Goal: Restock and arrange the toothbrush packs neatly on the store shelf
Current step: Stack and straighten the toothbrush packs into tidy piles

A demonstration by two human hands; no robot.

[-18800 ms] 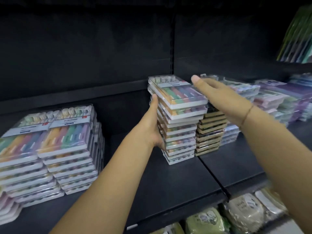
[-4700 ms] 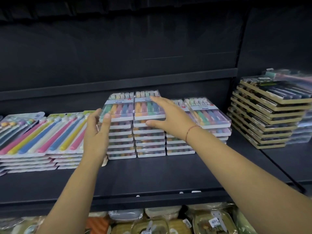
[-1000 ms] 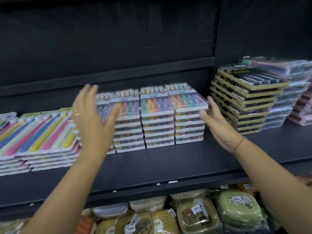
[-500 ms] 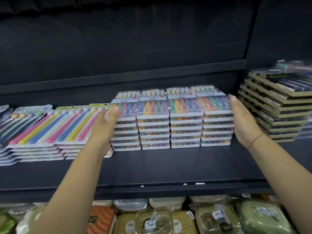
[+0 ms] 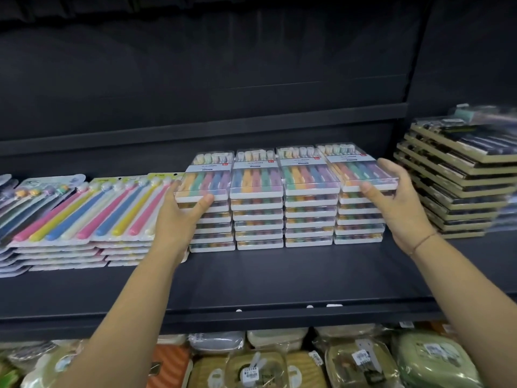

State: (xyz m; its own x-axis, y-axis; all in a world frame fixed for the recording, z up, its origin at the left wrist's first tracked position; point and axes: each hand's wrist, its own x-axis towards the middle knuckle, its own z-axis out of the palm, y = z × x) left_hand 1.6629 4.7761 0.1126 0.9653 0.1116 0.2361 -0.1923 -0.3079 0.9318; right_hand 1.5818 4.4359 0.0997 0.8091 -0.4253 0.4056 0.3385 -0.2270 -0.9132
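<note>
Four equal stacks of clear-boxed pastel toothbrush packs [image 5: 257, 180] stand side by side on the black shelf [image 5: 279, 278]. My left hand [image 5: 179, 219] presses the left side of the leftmost stack [image 5: 209, 177], its thumb across the front of the upper packs. At the other end, my right hand [image 5: 397, 208] cups the right side of the rightmost stack [image 5: 352, 169], fingers on the top pack's edge and thumb at its front. Both hands squeeze the row from its two ends.
Flat blister packs of long colourful toothbrushes [image 5: 84, 211] lie in low piles to the left, touching my left wrist. A tall stack of dark, gold-edged packs [image 5: 458, 175] stands to the right. Wrapped goods [image 5: 251, 365] fill the shelf below. Bare shelf lies in front of the stacks.
Both hands have closed in on the row: thumbs now wrap the front of the end stacks. Earlier, the stacks were gathered into one tight row beside the blister packs.
</note>
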